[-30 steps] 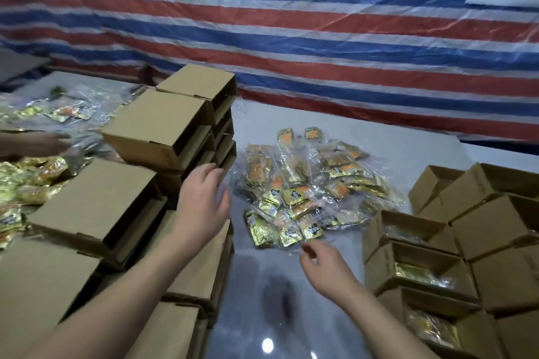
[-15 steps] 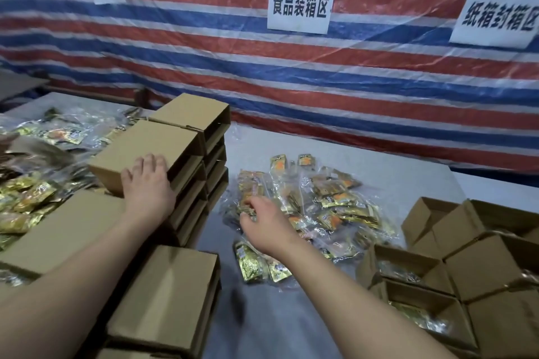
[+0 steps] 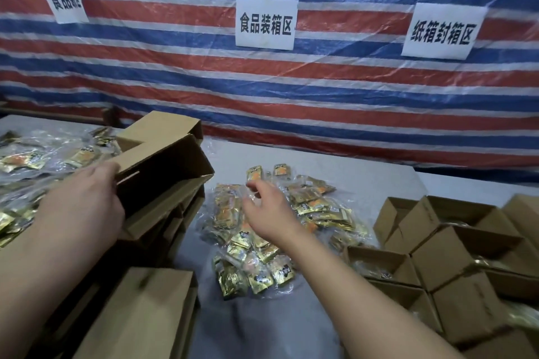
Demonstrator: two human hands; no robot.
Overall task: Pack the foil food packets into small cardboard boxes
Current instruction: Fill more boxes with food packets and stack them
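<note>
A pile of gold foil food packets in clear plastic lies on the grey table in the middle. My right hand hovers over the pile with fingers loosely curled, touching or just above the packets; I cannot tell whether it pinches one. My left hand grips the near end of an empty cardboard box, which is tilted up off the stack of boxes on the left, its dark opening facing right.
Open boxes, some holding packets, crowd the right side. More flat-lying boxes sit at the front left. Another heap of packets lies at the far left. A striped tarp with paper signs backs the table.
My left hand went from reaching, to resting on the top box, to lifting and tilting it. My right hand moved from the pile's near edge farther over the packets.
</note>
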